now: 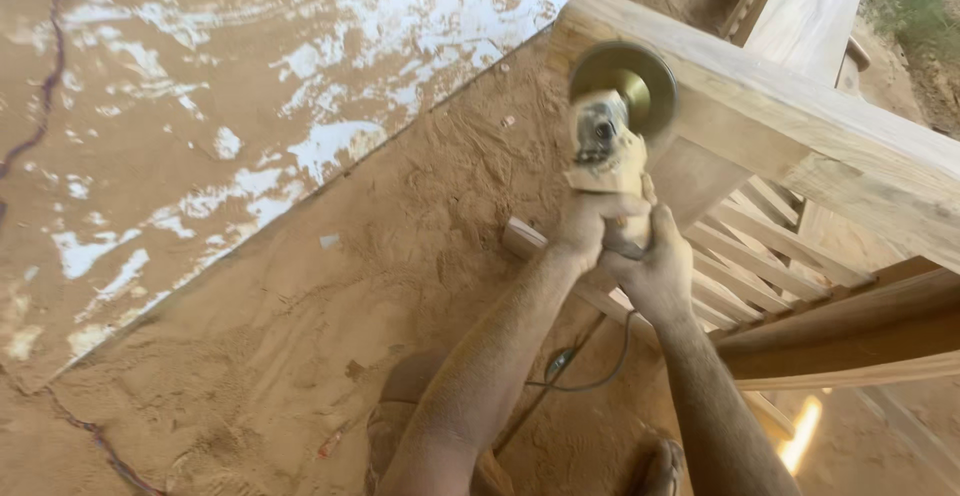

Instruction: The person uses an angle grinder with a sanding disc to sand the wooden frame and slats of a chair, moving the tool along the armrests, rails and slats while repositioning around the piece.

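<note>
Both hands grip a dust-covered angle grinder (604, 146). My left hand (583, 228) wraps the body from the left and my right hand (656, 261) wraps it from the right, close together. The grinder's round sanding disc (625, 81) looks blurred and sits against the end of a pale wooden rail (790, 121) of a piece of slatted furniture. Several wooden slats (760, 246) run below the rail. The grinder's dark cord (590, 361) hangs down between my forearms.
Sawdust covers the ground (380, 256) under the work. A patchy brown and white slab (200, 106) fills the upper left. A darker wooden beam (850, 331) crosses at the right. My foot (660, 466) shows at the bottom edge.
</note>
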